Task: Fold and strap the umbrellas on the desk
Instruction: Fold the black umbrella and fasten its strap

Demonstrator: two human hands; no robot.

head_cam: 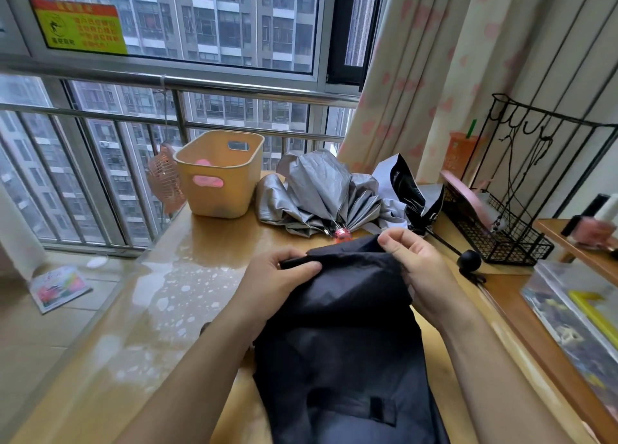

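Observation:
A black umbrella [344,336] lies loose on the wooden desk [187,309], stretching from the desk's middle toward me. My left hand [281,276] pinches its far fabric edge on the left. My right hand [414,259] pinches the same edge on the right, thumb and fingers closed on the cloth. A strap tab [383,410] shows on the canopy near me. Behind lies a crumpled silver umbrella [317,196] with a pink handle [342,234]. To its right lies another umbrella, black and silver [411,189], with a black round handle [468,259].
A yellow plastic basket [219,176] stands at the desk's far left, a small pink fan [165,182] beside it. A black wire rack [501,229] sits at the right, a clear box [578,309] nearer. Window railing runs behind the desk.

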